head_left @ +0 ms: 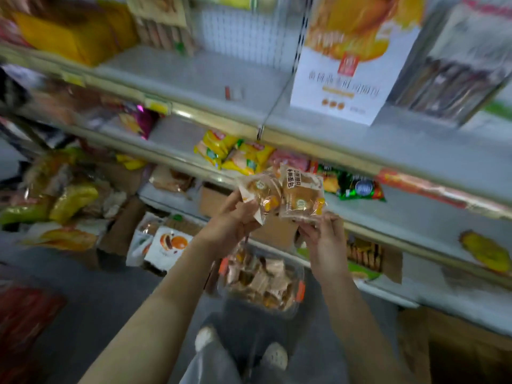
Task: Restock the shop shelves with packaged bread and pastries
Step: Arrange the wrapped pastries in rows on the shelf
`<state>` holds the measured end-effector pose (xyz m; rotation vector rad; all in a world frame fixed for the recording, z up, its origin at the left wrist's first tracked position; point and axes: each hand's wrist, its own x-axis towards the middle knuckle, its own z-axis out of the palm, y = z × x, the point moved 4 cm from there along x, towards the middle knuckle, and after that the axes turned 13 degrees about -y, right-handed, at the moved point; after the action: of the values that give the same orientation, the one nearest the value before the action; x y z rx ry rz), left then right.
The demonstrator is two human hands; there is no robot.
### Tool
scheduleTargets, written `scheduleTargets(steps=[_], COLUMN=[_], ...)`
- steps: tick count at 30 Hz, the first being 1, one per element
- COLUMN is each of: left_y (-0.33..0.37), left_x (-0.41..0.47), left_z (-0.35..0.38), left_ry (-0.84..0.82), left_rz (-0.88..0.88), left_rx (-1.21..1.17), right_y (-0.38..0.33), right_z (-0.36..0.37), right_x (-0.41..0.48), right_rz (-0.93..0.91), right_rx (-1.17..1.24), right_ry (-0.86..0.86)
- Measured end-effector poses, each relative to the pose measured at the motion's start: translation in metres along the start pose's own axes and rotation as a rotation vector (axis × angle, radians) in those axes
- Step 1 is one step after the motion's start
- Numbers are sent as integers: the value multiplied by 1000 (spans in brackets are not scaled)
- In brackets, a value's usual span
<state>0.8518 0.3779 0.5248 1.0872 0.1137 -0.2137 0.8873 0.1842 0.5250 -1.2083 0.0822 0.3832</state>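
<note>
My left hand (232,220) pinches a small clear bread packet (260,192) with a round bun and an orange tag. My right hand (322,234) grips a second bread packet (302,194) with brown print and a bun inside. Both packets are held side by side, touching, in front of the middle shelf (401,214). Below my hands a clear plastic basket (300,292) with orange clips holds several more wrapped pastries. The frame is blurred.
The upper shelf (194,76) has a white and orange bread box (352,59) at the right and yellow packs (63,37) at the left. Yellow snack bags (221,151) and a green bag (357,187) lie on the middle shelf. Cardboard boxes and bagged goods crowd the floor at left.
</note>
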Motion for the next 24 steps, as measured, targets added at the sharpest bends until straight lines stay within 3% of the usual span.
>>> scheduleTargets(steps=[6, 10, 17, 24], left_y=[85, 132, 199, 243], left_x=[-18, -37, -83, -113], left_z=[18, -3, -57, -98], left_ry=[-106, -30, 66, -50], left_rz=[178, 263, 309, 371], left_rx=[28, 61, 216, 155], right_y=[-71, -94, -88, -76], right_z=[56, 95, 197, 280], right_x=[-13, -18, -26, -24], right_rz=[-174, -263, -227, -222], right_rx=[1, 41, 206, 287], right_ry=[-111, -138, -208, -292])
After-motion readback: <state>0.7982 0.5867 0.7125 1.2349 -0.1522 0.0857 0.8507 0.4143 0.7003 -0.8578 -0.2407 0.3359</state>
